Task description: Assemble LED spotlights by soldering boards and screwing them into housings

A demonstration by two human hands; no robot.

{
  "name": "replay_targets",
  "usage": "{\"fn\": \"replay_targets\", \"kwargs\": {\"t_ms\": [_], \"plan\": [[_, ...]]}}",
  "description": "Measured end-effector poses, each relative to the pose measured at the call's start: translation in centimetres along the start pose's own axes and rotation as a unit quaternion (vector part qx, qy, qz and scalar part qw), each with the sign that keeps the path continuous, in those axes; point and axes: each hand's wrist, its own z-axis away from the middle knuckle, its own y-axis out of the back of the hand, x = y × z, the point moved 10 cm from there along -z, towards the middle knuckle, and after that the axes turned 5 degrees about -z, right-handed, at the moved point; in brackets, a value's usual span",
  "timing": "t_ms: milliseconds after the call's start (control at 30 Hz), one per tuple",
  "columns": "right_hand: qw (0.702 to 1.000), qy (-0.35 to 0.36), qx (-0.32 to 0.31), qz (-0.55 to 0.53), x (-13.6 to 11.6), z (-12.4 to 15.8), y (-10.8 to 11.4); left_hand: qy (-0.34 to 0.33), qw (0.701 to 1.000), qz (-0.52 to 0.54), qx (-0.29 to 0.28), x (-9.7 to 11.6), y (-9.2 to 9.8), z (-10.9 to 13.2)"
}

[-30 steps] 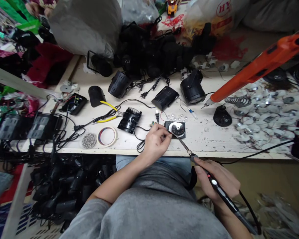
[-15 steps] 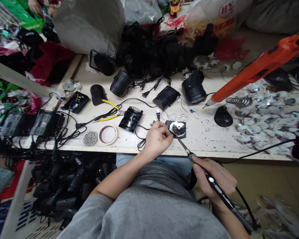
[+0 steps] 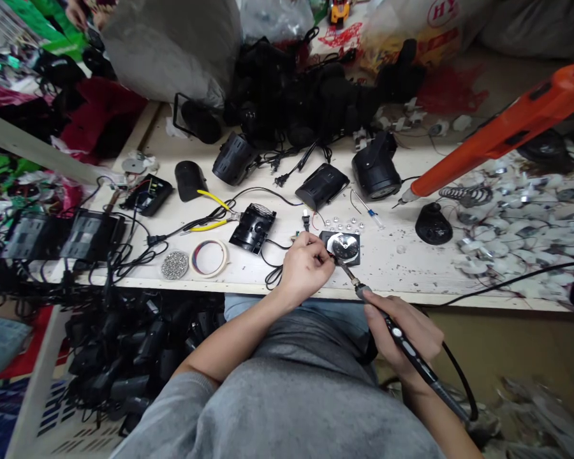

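Observation:
My right hand [image 3: 404, 335] is closed round a black soldering iron [image 3: 402, 341], whose metal tip reaches up to the near left corner of a small black module with a round silver disc [image 3: 343, 247] on the workbench. My left hand [image 3: 307, 264] is pinched at that same corner, fingers together on something too small to name, perhaps a thin wire. A row of small silver parts [image 3: 344, 224] lies just behind the module.
A white workbench [image 3: 411, 268] carries yellow-handled pliers [image 3: 210, 213], a tape roll [image 3: 208, 257], a dish of screws [image 3: 175, 264], black lamp housings [image 3: 375, 171] and cables. An orange tool [image 3: 497, 137] hangs at right. White parts [image 3: 507, 223] pile at right. Black adapters [image 3: 124, 350] lie below left.
The soldering iron and my right hand have moved slightly up and left toward the module. My left hand keeps its pinch at the module's corner.

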Motion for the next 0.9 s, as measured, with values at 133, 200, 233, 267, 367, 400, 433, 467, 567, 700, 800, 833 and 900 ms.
{"fn": "replay_targets", "kwargs": {"t_ms": [133,200,233,267,367,400,433,467,567,700,800,833,900], "plan": [[1.000,-0.002,-0.002,0.001,0.20,-0.05,-0.16,0.003,1.000,0.010,0.005,-0.09,0.01,0.00],[1.000,0.002,0.002,0.000,0.13,-0.08,-0.08,0.005,1.000,0.009,0.005,-0.15,0.00,-0.01],[1.000,0.005,0.006,0.000,0.08,-0.09,-0.01,0.006,1.000,0.009,0.006,-0.17,0.00,-0.02],[1.000,0.005,0.006,-0.001,0.08,-0.10,-0.01,0.006,1.000,0.008,0.006,-0.18,0.01,-0.02],[1.000,0.000,0.004,-0.005,0.21,-0.06,-0.06,0.003,1.000,0.006,0.006,-0.12,0.06,-0.03],[1.000,-0.001,0.002,-0.007,0.24,-0.05,-0.10,0.002,1.000,0.005,0.006,-0.09,0.08,-0.03],[1.000,-0.001,0.001,-0.008,0.23,-0.03,-0.11,0.001,1.000,0.004,0.006,-0.07,0.09,-0.03],[1.000,-0.001,0.000,-0.009,0.20,-0.02,-0.11,0.001,1.000,0.002,0.005,-0.06,0.10,-0.03],[1.000,-0.003,-0.005,-0.004,0.11,-0.03,-0.20,0.000,1.000,-0.002,0.002,-0.03,0.05,-0.02],[1.000,-0.007,-0.010,0.005,0.16,-0.05,-0.32,0.002,1.000,-0.003,0.000,-0.06,-0.01,0.00],[1.000,-0.001,0.002,0.004,0.22,0.03,-0.05,0.004,1.000,-0.005,-0.001,-0.04,-0.02,-0.01],[1.000,0.001,0.007,0.004,0.22,0.09,0.09,0.003,1.000,-0.009,-0.001,0.01,-0.01,-0.01],[1.000,0.003,0.007,0.009,0.21,0.27,0.32,-0.001,1.000,-0.017,-0.001,0.10,0.00,-0.02]]}}
